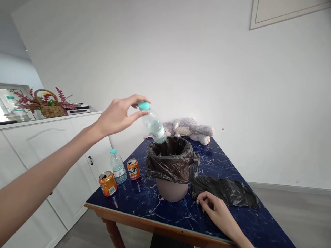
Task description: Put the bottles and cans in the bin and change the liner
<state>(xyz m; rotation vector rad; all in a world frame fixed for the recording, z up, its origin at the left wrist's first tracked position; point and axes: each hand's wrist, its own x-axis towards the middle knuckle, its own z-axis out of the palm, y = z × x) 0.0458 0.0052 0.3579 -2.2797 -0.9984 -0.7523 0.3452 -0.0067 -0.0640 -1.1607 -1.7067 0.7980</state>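
Note:
My left hand (124, 112) pinches a clear plastic bottle (154, 125) at its teal cap. The bottle tilts, its base over the left part of the opening of a trash can (172, 190) lined with a black trash bag (173, 168). My right hand (216, 210) rests low on the table with thumb and fingers curled together; what lies between them, if anything, is hidden. Just beyond it spreads a flattened black plastic bag (227, 191). Left of the can stand a second bottle (119, 168), upright and capped, and two orange drink cans (108, 183), both with opened tops.
A grey plush toy (190, 127) lies at the table's far end by the wall. The blue marble-patterned table (144, 203) has a wooden front edge. White cabinets (59, 144) on the left carry a flower basket (53, 110) and another bottle (17, 108).

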